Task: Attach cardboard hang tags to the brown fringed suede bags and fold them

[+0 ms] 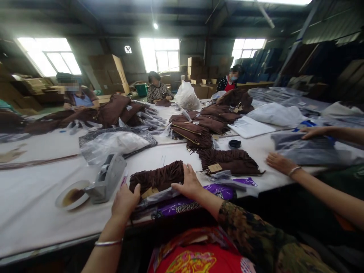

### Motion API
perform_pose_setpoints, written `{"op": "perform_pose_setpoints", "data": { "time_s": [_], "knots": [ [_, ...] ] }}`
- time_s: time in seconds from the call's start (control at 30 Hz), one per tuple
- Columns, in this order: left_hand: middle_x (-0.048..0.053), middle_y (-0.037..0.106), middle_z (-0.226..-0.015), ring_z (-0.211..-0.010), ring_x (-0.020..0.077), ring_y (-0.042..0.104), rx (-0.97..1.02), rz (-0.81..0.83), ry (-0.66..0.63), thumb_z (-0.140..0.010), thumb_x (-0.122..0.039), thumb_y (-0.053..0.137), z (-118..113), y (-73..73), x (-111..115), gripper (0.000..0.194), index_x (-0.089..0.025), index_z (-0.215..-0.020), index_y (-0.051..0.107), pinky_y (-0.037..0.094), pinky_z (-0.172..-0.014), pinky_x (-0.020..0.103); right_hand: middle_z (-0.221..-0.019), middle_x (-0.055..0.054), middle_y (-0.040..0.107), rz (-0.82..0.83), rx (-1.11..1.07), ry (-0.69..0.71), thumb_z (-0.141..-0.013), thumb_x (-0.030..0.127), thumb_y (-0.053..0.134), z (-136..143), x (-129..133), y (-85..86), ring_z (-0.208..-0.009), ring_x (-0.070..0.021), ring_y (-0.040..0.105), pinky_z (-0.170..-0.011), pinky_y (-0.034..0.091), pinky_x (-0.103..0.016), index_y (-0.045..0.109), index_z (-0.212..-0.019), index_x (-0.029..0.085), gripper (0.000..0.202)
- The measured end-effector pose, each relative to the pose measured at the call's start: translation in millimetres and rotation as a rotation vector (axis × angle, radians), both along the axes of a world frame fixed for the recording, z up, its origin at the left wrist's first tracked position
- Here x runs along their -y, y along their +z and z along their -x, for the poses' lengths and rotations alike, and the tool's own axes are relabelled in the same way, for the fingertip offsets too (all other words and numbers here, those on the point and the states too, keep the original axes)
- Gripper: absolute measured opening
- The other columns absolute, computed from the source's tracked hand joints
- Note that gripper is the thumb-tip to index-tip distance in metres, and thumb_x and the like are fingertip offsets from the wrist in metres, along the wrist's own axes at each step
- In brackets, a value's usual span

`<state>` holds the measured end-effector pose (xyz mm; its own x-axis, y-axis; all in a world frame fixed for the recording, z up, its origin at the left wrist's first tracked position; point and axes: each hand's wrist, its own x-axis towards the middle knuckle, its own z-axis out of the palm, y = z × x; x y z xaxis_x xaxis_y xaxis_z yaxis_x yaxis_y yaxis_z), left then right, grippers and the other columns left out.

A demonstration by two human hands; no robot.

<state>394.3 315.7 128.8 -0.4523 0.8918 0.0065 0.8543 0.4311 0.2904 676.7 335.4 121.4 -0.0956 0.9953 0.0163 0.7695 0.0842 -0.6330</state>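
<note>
A brown fringed bag point(159, 176) lies in front of me near the table's edge, with a tan paper tag point(149, 192) and clear plastic along its near side. My left hand point(125, 199) grips its left end, thumb on the near side. At the right end, my right hand point(190, 182) clasps the bag between thumb and fingers; some fingertips are hidden. Under its near side is a purple patterned plastic sheet point(179, 206). Another brown fringed bag point(230, 162) with a tag lies just right of my right hand.
A grey tape dispenser point(109, 182) and a round dish point(71, 194) stand at left. Brown zippered bags point(193, 131) are piled ahead. At right, a co-worker's hands point(280, 163) touch a plastic-wrapped grey package point(304, 148). Several other people sit across the table.
</note>
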Motion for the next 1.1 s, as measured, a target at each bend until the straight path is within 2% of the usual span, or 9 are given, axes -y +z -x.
{"op": "perform_pose_setpoints", "data": {
  "time_s": [0.1, 0.23, 0.4, 0.5, 0.63, 0.77, 0.87, 0.97, 1.1],
  "knots": [
    [0.025, 0.07, -0.105, -0.103, 0.0372, 0.066, 0.092, 0.052, -0.04, -0.089, -0.056, 0.04, 10, -0.9, -14, 0.061, -0.005, -0.108, 0.066, 0.051, -0.087, 0.044, -0.153, -0.025, 0.031, 0.059, -0.037, -0.031, -0.064, 0.057, 0.077, 2, -7, 3.3, -0.144, -0.0368, 0.03, -0.115, 0.031, -0.048, 0.016, -0.154, 0.01, 0.118],
    [0.017, 0.072, -0.095, -0.096, 0.0332, 0.067, 0.169, -0.008, -0.119, -0.086, -0.05, 0.043, 14, 3.4, -21, 0.048, -0.012, -0.094, 0.071, 0.052, -0.083, 0.04, -0.13, -0.017, 0.058, 0.11, -0.163, -0.007, -0.058, 0.048, 0.082, 2, -10, 12.7, -0.121, -0.032, 0.056, -0.101, 0.045, -0.042, 0.026, -0.15, 0.014, 0.113],
    [0.012, 0.072, -0.084, -0.086, 0.0323, 0.068, 0.157, -0.153, -0.175, -0.083, -0.052, 0.046, -12, 32.5, -29, 0.044, -0.016, -0.092, 0.071, 0.051, -0.075, 0.038, -0.136, -0.02, 0.055, -0.047, -0.171, -0.009, -0.06, 0.041, 0.082, -24, -8, 31.9, -0.124, -0.0331, 0.054, -0.101, 0.044, -0.042, 0.019, -0.155, 0.014, 0.117],
    [0.011, 0.073, -0.083, -0.083, 0.0305, 0.068, 0.239, -0.198, -0.245, -0.082, -0.054, 0.05, -55, 55.8, -46, 0.045, -0.016, -0.091, 0.072, 0.049, -0.07, 0.035, -0.143, -0.022, 0.049, -0.142, -0.164, -0.061, -0.062, 0.041, 0.082, -69, -14, 47.6, -0.132, -0.034, 0.049, -0.106, 0.041, -0.043, 0.019, -0.156, 0.013, 0.117],
    [0.01, 0.074, -0.084, -0.08, 0.0271, 0.068, 0.502, -0.245, -0.393, -0.08, -0.052, 0.058, -148, 70.6, -90, 0.041, -0.016, -0.091, 0.073, 0.048, -0.069, 0.032, -0.149, -0.023, 0.044, -0.25, -0.089, -0.141, -0.065, 0.043, 0.08, -167, -29, 68.6, -0.137, -0.0334, 0.043, -0.112, 0.036, -0.044, 0.023, -0.155, 0.01, 0.111],
    [0.013, 0.075, -0.087, -0.083, 0.0268, 0.068, 0.73, -0.222, -0.496, -0.082, -0.043, 0.062, -256, 60.4, -133, 0.032, -0.014, -0.088, 0.072, 0.048, -0.072, 0.032, -0.144, -0.025, 0.049, -0.248, 0.066, -0.264, -0.067, 0.047, 0.078, -270, -43, 75.1, -0.134, -0.0344, 0.047, -0.11, 0.038, -0.042, 0.028, -0.153, 0.007, 0.107],
    [0.018, 0.074, -0.093, -0.087, 0.0273, 0.067, 0.743, -0.193, -0.541, -0.083, -0.038, 0.065, -316, 40.6, -154, 0.028, -0.011, -0.088, 0.071, 0.047, -0.077, 0.033, -0.136, -0.02, 0.056, -0.199, 0.131, -0.34, -0.067, 0.046, 0.077, -325, -52, 62.3, -0.127, -0.0333, 0.052, -0.106, 0.042, -0.041, 0.037, -0.15, 0.013, 0.098],
    [0.024, 0.071, -0.099, -0.1, 0.0315, 0.065, 0.72, -0.141, -0.537, -0.081, -0.033, 0.068, -342, 18.9, -166, 0.023, -0.01, -0.087, 0.069, 0.045, -0.085, 0.036, -0.123, -0.014, 0.066, -0.112, 0.073, -0.339, -0.07, 0.048, 0.074, -354, -59, 38.2, -0.117, -0.0306, 0.059, -0.102, 0.045, -0.039, 0.05, -0.14, 0.017, 0.08],
    [0.022, 0.072, -0.098, -0.103, 0.034, 0.065, 0.73, -0.013, -0.52, -0.074, -0.032, 0.075, -335, 4.5, -176, 0.021, -0.014, -0.077, 0.067, 0.046, -0.088, 0.038, -0.121, -0.011, 0.068, -0.056, -0.087, -0.352, -0.078, 0.054, 0.067, -363, -55, 10.8, -0.111, -0.0286, 0.063, -0.098, 0.047, -0.039, 0.052, -0.138, 0.019, 0.071]
  ]
}}
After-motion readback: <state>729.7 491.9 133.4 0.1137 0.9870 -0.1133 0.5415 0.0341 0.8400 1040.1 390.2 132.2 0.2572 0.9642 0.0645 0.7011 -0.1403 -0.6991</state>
